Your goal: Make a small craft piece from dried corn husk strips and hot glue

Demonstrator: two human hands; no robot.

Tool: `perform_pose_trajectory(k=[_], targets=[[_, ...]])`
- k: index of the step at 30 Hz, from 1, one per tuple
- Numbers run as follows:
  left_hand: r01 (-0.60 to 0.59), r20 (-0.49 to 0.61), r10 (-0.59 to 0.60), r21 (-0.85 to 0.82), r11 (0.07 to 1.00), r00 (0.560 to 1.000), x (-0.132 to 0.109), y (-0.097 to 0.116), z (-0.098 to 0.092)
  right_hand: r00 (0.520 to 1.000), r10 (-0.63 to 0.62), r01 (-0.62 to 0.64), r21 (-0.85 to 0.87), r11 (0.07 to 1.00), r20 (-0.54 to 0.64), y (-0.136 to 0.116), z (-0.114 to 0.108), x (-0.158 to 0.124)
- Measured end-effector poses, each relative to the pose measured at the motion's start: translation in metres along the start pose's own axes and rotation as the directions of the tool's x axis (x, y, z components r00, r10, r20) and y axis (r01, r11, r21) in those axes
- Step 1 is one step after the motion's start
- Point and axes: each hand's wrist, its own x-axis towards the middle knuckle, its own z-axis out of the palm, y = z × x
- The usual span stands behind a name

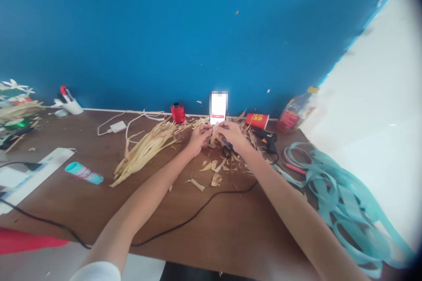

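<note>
Both hands meet over the brown table, just in front of a lit phone (218, 107) that leans at the blue wall. My left hand (200, 138) has its fingers bent and pressed together at a small piece of dried husk (214, 133). From the other side my right hand (231, 134) pinches the same piece. Husk scraps (216, 179) lie scattered below the hands. Dark-handled scissors (227, 151) are partly hidden under my right hand. A bundle of long dried husks (145, 151) lies to the left.
A red cup (257, 120) lies on its side near a black glue gun (268, 140). Teal ribbon (332, 189) is heaped at the right, by a bottle (294, 114). A blue tube (84, 173) and white power strip (39, 175) are left. A black cable (198, 215) crosses the table.
</note>
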Motion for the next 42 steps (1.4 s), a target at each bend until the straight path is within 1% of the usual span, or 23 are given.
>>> perform_pose_trajectory(k=[6, 12, 14, 16, 18, 20, 21, 24, 29, 34, 36, 39, 42], targets=[[0.058, 0.065, -0.065, 0.103, 0.993, 0.996, -0.001, -0.002, 0.001, 1.000, -0.025, 0.026, -0.057, 0.998, 0.012, 0.000, -0.001, -0.001], [0.045, 0.073, -0.059, 0.180, 0.983, 0.996, -0.002, -0.004, 0.003, 1.000, 0.028, -0.028, -0.068, 0.997, 0.003, -0.001, -0.003, 0.000], [0.029, 0.059, -0.039, 0.172, 0.985, 0.997, -0.002, -0.004, 0.003, 1.000, 0.016, -0.015, -0.109, 0.994, 0.012, 0.000, -0.005, 0.000], [0.014, 0.038, -0.020, 0.138, 0.990, 0.999, -0.002, -0.003, 0.002, 0.998, 0.006, 0.006, -0.180, 0.984, 0.070, 0.001, -0.007, 0.000], [0.005, 0.026, -0.008, 0.106, 0.994, 1.000, -0.001, -0.002, 0.002, 0.987, 0.015, 0.023, -0.227, 0.974, 0.161, 0.003, -0.008, 0.000], [0.002, 0.021, -0.004, 0.096, 0.995, 1.000, -0.001, -0.001, 0.002, 0.975, 0.021, 0.032, -0.235, 0.972, 0.222, 0.004, -0.008, -0.001], [0.003, 0.022, -0.005, 0.097, 0.995, 1.000, -0.001, -0.001, 0.002, 0.973, 0.017, 0.038, -0.232, 0.972, 0.228, 0.005, -0.007, -0.001], [0.006, 0.020, -0.008, 0.110, 0.994, 1.000, -0.001, -0.002, 0.002, 0.980, 0.021, 0.028, -0.238, 0.971, 0.199, 0.008, -0.004, -0.001], [-0.022, -0.002, 0.022, 0.135, 0.991, 1.000, -0.002, -0.003, 0.003, 0.985, 0.049, -0.008, -0.235, 0.972, 0.168, 0.010, -0.001, -0.001], [0.005, -0.005, -0.004, 0.134, 0.991, 1.000, -0.003, -0.001, 0.004, 0.977, 0.088, -0.040, -0.236, 0.971, 0.194, 0.008, -0.001, -0.003], [0.007, -0.009, -0.006, 0.143, 0.990, 1.000, -0.003, 0.000, 0.005, 0.978, 0.079, -0.031, -0.241, 0.970, 0.195, 0.008, 0.000, -0.003], [0.009, -0.019, -0.006, 0.152, 0.988, 1.000, -0.004, 0.000, 0.006, 0.986, 0.053, -0.012, -0.245, 0.969, 0.160, 0.012, -0.001, -0.001], [0.018, -0.038, -0.012, 0.152, 0.988, 0.999, -0.005, -0.001, 0.007, 0.993, -0.033, 0.065, -0.293, 0.954, 0.112, 0.015, -0.004, 0.000]])
